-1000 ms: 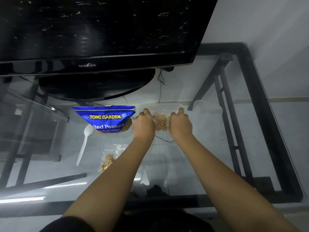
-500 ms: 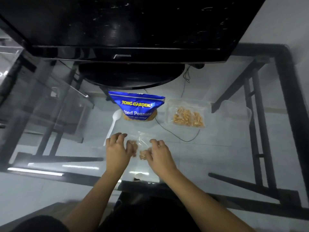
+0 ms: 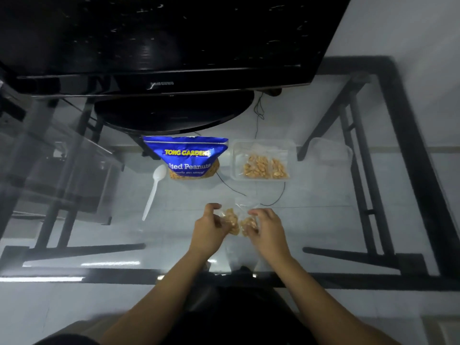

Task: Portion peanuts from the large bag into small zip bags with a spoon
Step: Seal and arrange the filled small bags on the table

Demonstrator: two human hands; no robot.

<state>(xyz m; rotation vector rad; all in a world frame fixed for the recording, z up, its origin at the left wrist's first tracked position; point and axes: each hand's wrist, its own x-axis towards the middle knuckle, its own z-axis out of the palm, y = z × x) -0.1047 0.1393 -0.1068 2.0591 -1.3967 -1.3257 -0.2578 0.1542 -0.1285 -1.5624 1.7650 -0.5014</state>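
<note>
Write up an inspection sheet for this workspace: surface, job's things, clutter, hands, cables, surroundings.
Surface: glass table with a black frame; the floor shows through.
Job's things: blue peanut bag standing at centre; white spoon lying to its left, unheld; small zip bag with peanuts, between the hands; clear tub right of the peanut bag, holding bagged peanuts.
Clutter: second clear tub further right; contents not discernible.
Hands: left hand and right hand each pinch the small zip bag.
Cables: thin black cable between peanut bag and hands; above or below the glass, cannot tell.
Surroundings: television at the far edge.
</note>
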